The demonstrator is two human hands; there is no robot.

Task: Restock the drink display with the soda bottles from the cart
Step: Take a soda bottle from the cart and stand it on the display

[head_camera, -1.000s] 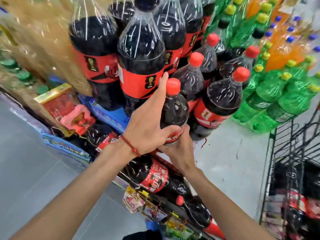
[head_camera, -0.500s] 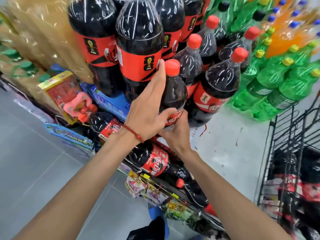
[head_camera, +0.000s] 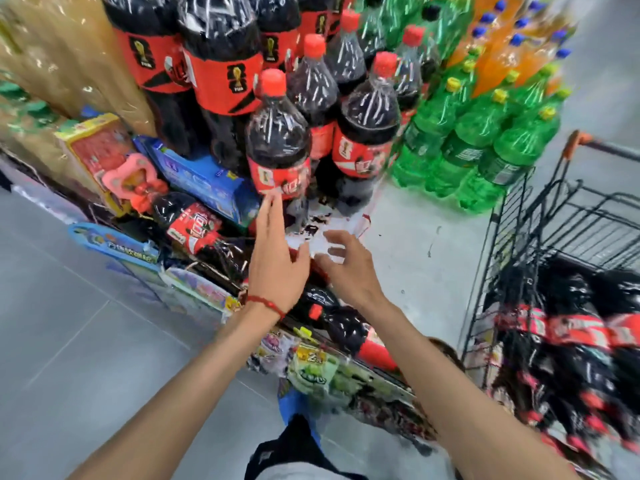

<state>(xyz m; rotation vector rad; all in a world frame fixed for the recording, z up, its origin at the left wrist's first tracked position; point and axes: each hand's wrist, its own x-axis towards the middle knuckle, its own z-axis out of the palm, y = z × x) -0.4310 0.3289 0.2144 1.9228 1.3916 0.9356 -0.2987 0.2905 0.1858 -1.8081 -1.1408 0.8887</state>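
Note:
A dark cola bottle [head_camera: 277,143] with a red cap and red label stands upright at the front of the drink display [head_camera: 349,233], beside other cola bottles [head_camera: 367,133]. My left hand [head_camera: 275,251] is just below it, fingers apart, fingertips near its label, holding nothing. My right hand [head_camera: 346,265] hovers open over the white base sheet, also empty. A black wire cart [head_camera: 519,216] at the right holds several wrapped cola bottles [head_camera: 571,337].
Shrink-wrapped cola packs [head_camera: 207,64] tower behind. Green soda bottles [head_camera: 478,143] and orange ones [head_camera: 509,50] stand to the right. Toy boxes [head_camera: 100,157], snack packets [head_camera: 311,368] and lying cola bottles [head_camera: 194,223] crowd the rack edge on the left. Grey floor [head_camera: 69,341] lies below.
Both hands have let go of the cola bottle, which now stands in the display. They have drawn back toward me and opened. The view has tilted down and right, showing more of the cart.

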